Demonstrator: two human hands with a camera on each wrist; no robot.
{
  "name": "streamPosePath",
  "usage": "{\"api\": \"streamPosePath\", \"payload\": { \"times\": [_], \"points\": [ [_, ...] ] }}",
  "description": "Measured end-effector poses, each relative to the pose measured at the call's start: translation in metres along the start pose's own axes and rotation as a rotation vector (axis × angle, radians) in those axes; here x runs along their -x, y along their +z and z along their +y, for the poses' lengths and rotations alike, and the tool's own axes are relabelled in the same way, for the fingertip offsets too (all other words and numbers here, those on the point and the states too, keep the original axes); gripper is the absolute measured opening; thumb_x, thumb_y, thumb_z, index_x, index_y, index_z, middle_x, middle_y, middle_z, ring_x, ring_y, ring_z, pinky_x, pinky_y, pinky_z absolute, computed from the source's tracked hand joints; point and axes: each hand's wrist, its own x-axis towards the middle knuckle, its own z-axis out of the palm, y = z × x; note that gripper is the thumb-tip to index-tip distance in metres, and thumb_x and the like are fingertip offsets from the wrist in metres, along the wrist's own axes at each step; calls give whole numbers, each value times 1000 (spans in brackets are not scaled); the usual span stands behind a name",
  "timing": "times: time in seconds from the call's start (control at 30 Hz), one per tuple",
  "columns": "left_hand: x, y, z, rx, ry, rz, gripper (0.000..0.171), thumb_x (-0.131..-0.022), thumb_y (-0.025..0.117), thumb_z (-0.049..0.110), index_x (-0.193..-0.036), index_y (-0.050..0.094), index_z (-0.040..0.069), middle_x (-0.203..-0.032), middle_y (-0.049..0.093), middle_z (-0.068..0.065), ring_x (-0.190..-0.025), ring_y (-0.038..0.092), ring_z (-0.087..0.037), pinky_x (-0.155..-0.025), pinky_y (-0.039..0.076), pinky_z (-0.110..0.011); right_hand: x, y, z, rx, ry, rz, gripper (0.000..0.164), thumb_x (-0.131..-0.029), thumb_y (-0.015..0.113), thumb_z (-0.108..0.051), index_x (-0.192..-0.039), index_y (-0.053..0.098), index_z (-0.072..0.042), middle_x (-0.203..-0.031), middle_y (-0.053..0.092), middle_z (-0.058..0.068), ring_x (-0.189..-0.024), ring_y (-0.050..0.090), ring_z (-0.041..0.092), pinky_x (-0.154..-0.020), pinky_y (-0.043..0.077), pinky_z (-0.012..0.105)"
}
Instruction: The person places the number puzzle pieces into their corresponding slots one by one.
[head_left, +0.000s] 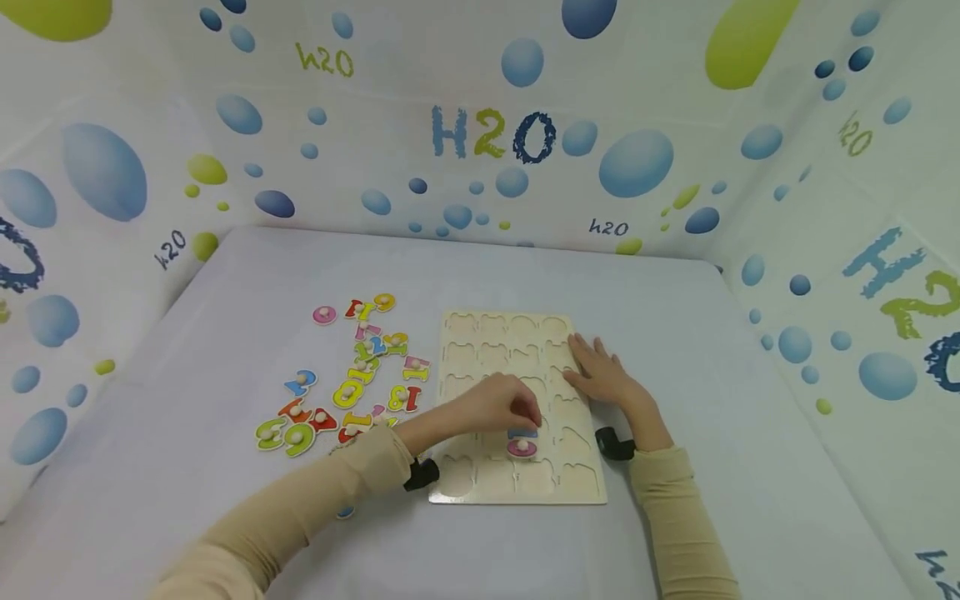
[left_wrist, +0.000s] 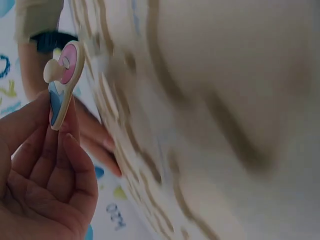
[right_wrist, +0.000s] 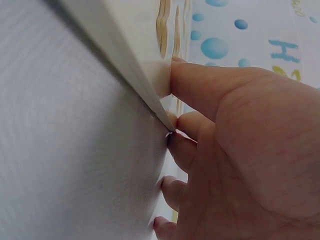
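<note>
My left hand [head_left: 495,403] pinches a number puzzle piece [left_wrist: 71,61] by its blue end, above the lower middle of a wooden puzzle board [head_left: 498,492]. The piece is pink at one end and blue at the other, and a round wooden knob [left_wrist: 52,71] sticks out of it. In the left wrist view it is tilted on edge. My right hand [head_left: 603,373] lies at the board's right edge with its fingers spread. In the right wrist view its thumb [right_wrist: 200,87] rests on the board's face, and the other fingertips are at the edge and the table.
Left of the board lie several loose number pieces, among them a yellow zero [head_left: 348,393], a green piece [head_left: 299,439] and a pink oval [head_left: 324,315]. A blue piece [head_left: 345,512] sits below my left forearm. A patterned sheet [head_left: 465,75] stands behind the white table [head_left: 600,283].
</note>
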Motion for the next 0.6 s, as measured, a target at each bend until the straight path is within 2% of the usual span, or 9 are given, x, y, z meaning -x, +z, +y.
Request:
{"api": "streamPosePath", "payload": {
  "times": [0.2,0.43,0.6],
  "points": [
    [-8,25,8,-14,-6,-38,4,-83,72,9,-79,71,9,-70,62,11,-65,56,2,-63,44,-16,1,0,0,4,3,-7,67,-98,47,-27,-146,12,6,-150,9,25,-133,-3,48,-100,1,64],
    [-6,32,14,-52,-59,-18,6,-81,73,8,-77,70,11,-66,59,12,-63,54,1,-62,43,-16,-1,1,2,4,5,-3,68,-98,47,-28,-146,12,5,-150,10,24,-133,-2,48,-100,1,64],
    [-4,37,19,-98,-69,-32,11,-81,74,11,-73,67,13,-63,55,13,-59,51,0,-57,41,-16,-1,1,4,7,-2,-2,67,-98,46,-28,-146,13,6,-150,10,24,-133,-2,48,-100,2,65]
  ]
}}
